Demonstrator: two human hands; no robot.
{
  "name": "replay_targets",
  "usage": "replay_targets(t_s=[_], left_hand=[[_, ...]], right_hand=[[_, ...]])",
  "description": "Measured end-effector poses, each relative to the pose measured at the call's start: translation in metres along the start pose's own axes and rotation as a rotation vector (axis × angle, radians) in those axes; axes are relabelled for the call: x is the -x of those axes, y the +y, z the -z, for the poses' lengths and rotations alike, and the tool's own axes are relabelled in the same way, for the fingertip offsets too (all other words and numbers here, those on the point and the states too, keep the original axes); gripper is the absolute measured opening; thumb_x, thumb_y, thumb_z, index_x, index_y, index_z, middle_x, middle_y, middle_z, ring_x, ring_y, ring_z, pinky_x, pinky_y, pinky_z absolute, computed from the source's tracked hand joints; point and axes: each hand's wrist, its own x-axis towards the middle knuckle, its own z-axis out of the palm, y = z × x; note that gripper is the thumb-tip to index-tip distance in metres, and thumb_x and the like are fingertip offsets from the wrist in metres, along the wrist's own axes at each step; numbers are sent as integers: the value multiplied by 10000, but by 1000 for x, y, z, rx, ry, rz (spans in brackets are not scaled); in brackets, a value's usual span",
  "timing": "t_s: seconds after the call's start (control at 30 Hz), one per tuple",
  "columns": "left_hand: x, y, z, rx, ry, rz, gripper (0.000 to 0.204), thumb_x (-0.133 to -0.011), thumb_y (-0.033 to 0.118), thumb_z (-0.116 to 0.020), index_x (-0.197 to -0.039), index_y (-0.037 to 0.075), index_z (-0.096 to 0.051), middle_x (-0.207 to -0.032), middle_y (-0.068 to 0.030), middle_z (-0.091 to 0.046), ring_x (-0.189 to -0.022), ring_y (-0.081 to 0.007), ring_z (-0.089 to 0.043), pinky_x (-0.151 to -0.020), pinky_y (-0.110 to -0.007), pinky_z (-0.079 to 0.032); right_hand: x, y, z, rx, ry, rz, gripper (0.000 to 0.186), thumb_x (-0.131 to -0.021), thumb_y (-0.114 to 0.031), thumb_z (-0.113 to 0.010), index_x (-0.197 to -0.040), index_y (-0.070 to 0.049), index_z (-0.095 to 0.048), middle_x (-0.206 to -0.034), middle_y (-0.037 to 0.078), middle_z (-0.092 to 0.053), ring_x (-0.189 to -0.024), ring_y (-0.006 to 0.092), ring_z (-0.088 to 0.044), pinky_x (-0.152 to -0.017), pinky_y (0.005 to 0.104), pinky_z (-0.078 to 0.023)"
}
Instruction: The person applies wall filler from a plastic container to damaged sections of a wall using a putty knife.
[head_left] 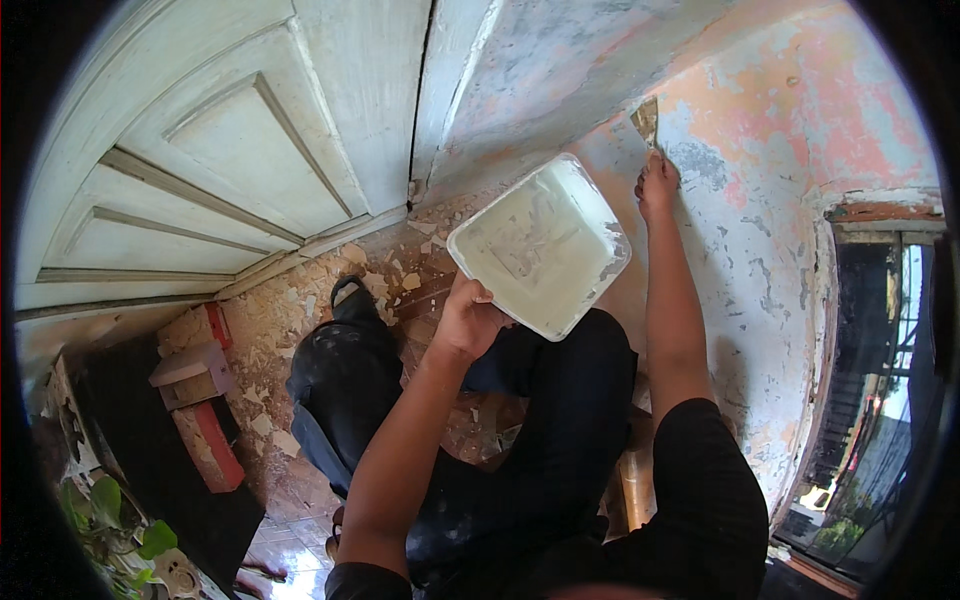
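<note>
My left hand (470,320) grips the near left rim of a pale, square plastic tub (592,222), with the thumb over the edge. The tub is tilted so its inside shows, smeared with a whitish residue. Out ahead on the right, my right hand (656,186) is closed round a putty knife (646,122). Its blade is up at the peeling wall (740,260), close to the corner; whether it touches the surface is hard to tell. The wall carries patches of pink, orange and grey-blue paint.
A white panelled door (240,130) stands at the left. Paint flakes (270,380) litter the floor below it. A black bag (345,370) sits beside my legs. Further left are a pinkish box (192,372) and a leafy plant (105,505). A window (860,400) is at right.
</note>
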Motion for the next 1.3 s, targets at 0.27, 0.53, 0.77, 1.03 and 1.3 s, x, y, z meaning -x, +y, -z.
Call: replay_targets(t_s=[0.27,0.53,0.77,1.03,1.3], left_hand=[[5,5,-10,12,7,-42,670,-681,141,-497,-1339,78,-389,-1317,-130,-478,-1162,-327,-515,-912,-575,-443],[3,2,-8,22,-16,-32,678,-678,157,-517,-1339,63,-397,-1306,-131,-495,-1162,-323,-517,-907,-567,-449],[4,-1,-4,57,-9,-18,668,-669,165,-532,-1313,25,-429,-1282,-132,-523,-1154,-320,-527,-945,-520,-433],[4,-3,0,24,37,1,688,-662,187,-540,-1315,5,-421,-1286,-138,-516,-1157,-332,-515,-964,-524,-413],[3,-1,-4,-31,59,-14,701,-647,186,-543,-1315,14,-423,-1282,-133,-516,-1171,-341,-496,-981,-529,-391]], right_hand=[[3,-11,-7,30,60,-18,242,-943,-282,-537,-804,-101,-456,-587,-28,-408,-413,65,-335,-349,238,-249],[1,-2,-5,81,44,15,236,-940,-278,-523,-787,-109,-459,-561,-35,-401,-396,65,-337,-336,241,-244],[-2,5,-1,24,88,73,263,-933,-256,-531,-731,-105,-457,-526,-34,-384,-374,70,-326,-327,250,-250],[5,14,10,112,43,65,246,-963,-280,-498,-773,-127,-464,-538,-54,-367,-394,55,-328,-345,236,-246],[-3,40,14,132,20,36,241,-964,-272,-504,-787,-109,-486,-542,-51,-373,-387,56,-321,-341,239,-237]])
